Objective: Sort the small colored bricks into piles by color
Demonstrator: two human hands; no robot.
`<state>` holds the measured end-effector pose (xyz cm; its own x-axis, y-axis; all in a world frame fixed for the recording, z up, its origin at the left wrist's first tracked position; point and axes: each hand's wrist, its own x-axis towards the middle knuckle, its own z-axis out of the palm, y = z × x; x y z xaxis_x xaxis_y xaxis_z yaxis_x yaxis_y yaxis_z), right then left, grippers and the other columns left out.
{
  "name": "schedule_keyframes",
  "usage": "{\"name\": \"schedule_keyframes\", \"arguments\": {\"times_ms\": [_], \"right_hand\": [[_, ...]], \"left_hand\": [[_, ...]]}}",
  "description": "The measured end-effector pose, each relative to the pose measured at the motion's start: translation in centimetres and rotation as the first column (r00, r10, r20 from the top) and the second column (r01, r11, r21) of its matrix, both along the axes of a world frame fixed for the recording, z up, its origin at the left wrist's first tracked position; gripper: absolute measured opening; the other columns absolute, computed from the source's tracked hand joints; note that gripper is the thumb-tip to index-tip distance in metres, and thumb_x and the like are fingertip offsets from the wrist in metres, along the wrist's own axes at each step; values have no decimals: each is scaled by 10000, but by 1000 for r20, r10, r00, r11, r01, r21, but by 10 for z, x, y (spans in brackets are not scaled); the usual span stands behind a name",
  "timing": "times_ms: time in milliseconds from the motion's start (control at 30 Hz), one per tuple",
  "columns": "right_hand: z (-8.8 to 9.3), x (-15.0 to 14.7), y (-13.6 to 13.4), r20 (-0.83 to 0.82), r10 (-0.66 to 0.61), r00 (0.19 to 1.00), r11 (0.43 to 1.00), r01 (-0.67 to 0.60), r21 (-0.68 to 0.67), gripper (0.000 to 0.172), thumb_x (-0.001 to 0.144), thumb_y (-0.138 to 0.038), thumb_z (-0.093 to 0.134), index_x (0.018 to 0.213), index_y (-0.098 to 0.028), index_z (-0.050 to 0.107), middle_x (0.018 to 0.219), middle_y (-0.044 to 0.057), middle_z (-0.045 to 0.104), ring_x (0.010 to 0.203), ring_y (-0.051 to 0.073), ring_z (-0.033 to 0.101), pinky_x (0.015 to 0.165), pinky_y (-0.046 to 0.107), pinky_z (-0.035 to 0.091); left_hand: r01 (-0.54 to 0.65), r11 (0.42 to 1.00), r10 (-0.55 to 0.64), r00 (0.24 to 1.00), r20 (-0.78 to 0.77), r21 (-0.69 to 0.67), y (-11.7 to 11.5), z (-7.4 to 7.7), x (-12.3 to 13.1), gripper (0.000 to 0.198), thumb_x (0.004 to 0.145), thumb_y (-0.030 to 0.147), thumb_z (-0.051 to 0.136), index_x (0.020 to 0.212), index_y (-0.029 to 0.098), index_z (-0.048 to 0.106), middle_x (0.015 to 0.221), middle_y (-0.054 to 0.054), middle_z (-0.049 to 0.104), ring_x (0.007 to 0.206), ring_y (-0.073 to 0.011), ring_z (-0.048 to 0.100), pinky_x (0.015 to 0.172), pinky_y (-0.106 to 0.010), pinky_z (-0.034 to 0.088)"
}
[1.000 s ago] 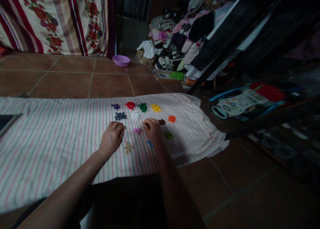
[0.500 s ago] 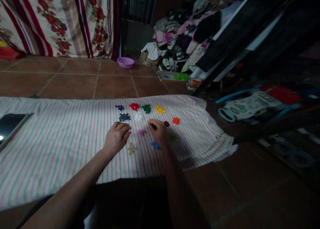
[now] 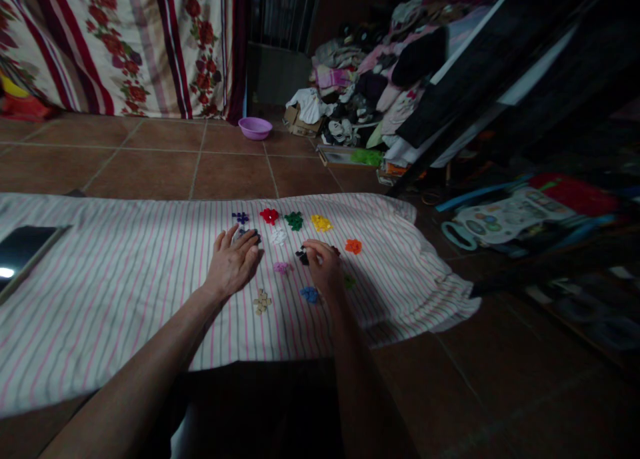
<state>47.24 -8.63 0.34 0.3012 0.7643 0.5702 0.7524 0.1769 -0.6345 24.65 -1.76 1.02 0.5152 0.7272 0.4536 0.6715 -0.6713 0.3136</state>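
My left hand (image 3: pixel 231 264) lies open on the cloth, its fingers spread over the dark grey pile of small pieces (image 3: pixel 256 235) and partly covering it. Thumb and fingers of my right hand (image 3: pixel 325 267) are bent together at the edge of a black pile (image 3: pixel 302 256); what they pinch, if anything, is too small to make out. Around the hands lie small piles: white (image 3: pixel 278 237), pink (image 3: pixel 283 267), blue (image 3: pixel 309 294), beige (image 3: pixel 262 301) and orange (image 3: pixel 353 246). My right hand partly hides a brown pile (image 3: pixel 336 251) and a light green pile (image 3: pixel 349 282).
Purple (image 3: pixel 241 217), red (image 3: pixel 269 216), dark green (image 3: pixel 294 221) and yellow (image 3: pixel 321 223) piles form the far row on the striped cloth (image 3: pixel 125 279). A dark flat screen (image 3: pixel 27 252) lies at left. Beyond are a purple basin (image 3: pixel 255 128) and heaped clothes (image 3: pixel 380 79).
My left hand has moved forward onto the dark grey pile and spread its fingers. My right hand has shifted slightly right, leaving more of the black pile visible. The view has shifted slightly.
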Motion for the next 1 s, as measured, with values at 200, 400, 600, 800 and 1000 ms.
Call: {"name": "schedule_keyframes", "arguments": {"times_ms": [200,400,600,800,1000], "right_hand": [[1,0,-2,-30,-8,1000,1000,8,-19,278,868,-287,434,865,-197,696,923,92,733,909,216,673,861,370,534],[1,2,-4,-21,-40,999,999,39,-38,290,882,-306,426,863,-213,701,905,80,735,871,204,673,831,347,539],[4,3,-7,-36,-35,999,997,33,-67,288,876,-301,436,881,-200,706,908,84,734,864,201,671,807,329,543],[6,2,-9,-53,-54,997,995,49,-83,304,877,-319,432,893,-193,707,911,90,730,843,201,667,753,315,547],[8,2,-9,-45,-58,997,994,53,-94,307,876,-319,427,893,-201,710,899,83,735,835,196,667,745,311,545]], "left_hand": [[-18,999,14,992,-125,-32,-2,0,7,430,971,389,319,1252,212,591,1376,-58,558,1402,-292,325,1135,-548,216],[-14,999,6,987,-159,-49,2,3,4,469,984,388,252,1257,187,576,1374,-78,558,1361,-252,403,1135,-516,233],[10,998,-18,992,-122,-69,3,2,1,504,993,374,186,1265,168,557,1362,-98,567,1320,-220,457,1124,-496,265],[36,999,-37,996,-80,-10,3,2,-1,409,975,377,302,1205,200,590,1300,-104,614,1283,-228,494,1118,-525,273],[48,999,-49,997,-67,-21,5,-1,-3,413,970,380,309,1201,188,593,1308,-115,606,1305,-237,470,1112,-511,296]]}}
